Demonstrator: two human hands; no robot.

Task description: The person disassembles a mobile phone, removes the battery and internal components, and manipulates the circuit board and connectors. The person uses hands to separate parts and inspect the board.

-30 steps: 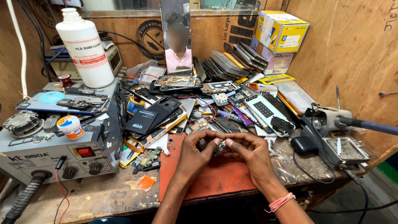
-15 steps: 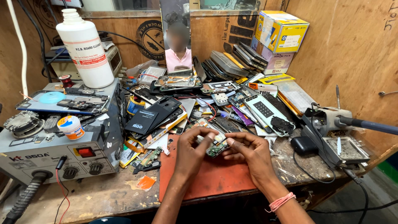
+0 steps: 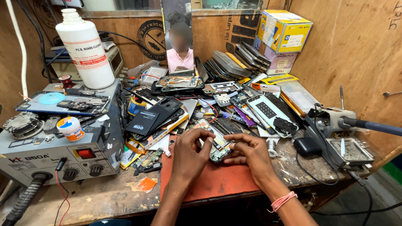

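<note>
I hold a small circuit board (image 3: 219,154) over the red mat (image 3: 217,184), near the bench's six o'clock edge. My right hand (image 3: 247,157) pinches its three o'clock side; my left hand (image 3: 190,155) curls its fingertips onto the nine o'clock end. I think a light, steady grip on the edges suits it best.

Both hands meet over a red mat (image 3: 217,180) on a cluttered bench. The left hand (image 3: 190,155) and right hand (image 3: 250,155) pinch a small circuit board (image 3: 219,154) between their fingertips.
</note>
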